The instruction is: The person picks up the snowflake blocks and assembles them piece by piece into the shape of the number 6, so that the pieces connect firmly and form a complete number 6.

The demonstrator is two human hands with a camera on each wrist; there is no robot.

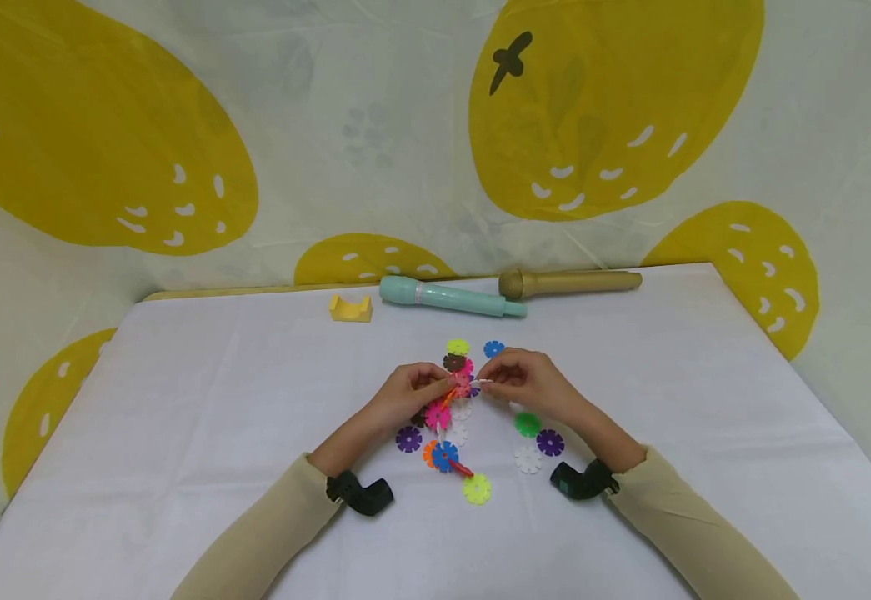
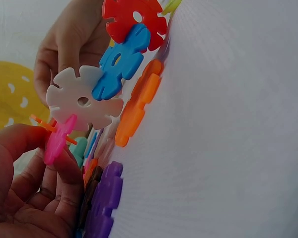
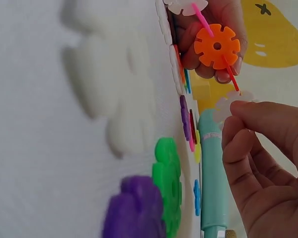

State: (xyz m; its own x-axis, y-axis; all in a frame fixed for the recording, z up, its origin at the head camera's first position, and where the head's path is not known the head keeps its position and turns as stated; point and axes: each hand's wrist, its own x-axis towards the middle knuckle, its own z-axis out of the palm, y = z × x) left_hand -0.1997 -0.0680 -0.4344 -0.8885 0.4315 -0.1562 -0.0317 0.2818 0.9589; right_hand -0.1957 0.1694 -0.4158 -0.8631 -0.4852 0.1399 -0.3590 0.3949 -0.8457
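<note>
My left hand (image 1: 416, 392) pinches a chain of slotted plastic snowflake discs between thumb and fingers. In the left wrist view its grip is at a pink disc (image 2: 59, 141); a white disc (image 2: 75, 95), a blue disc (image 2: 120, 62) and a red disc (image 2: 131, 20) follow along the chain. Toward the right hand, an orange disc (image 3: 217, 46) and an edge-on red disc (image 3: 231, 74) continue it. My right hand (image 1: 525, 382) pinches a white disc (image 3: 222, 110) between thumb and forefinger, right at the red disc's end.
Loose discs lie around the hands, among them green (image 1: 528, 425), purple (image 1: 551, 442), white (image 1: 528, 460) and yellow (image 1: 458, 347). Behind them on the white-covered table (image 1: 255, 383) are a yellow holder (image 1: 351, 309), a teal microphone (image 1: 450, 297) and a gold microphone (image 1: 570, 282).
</note>
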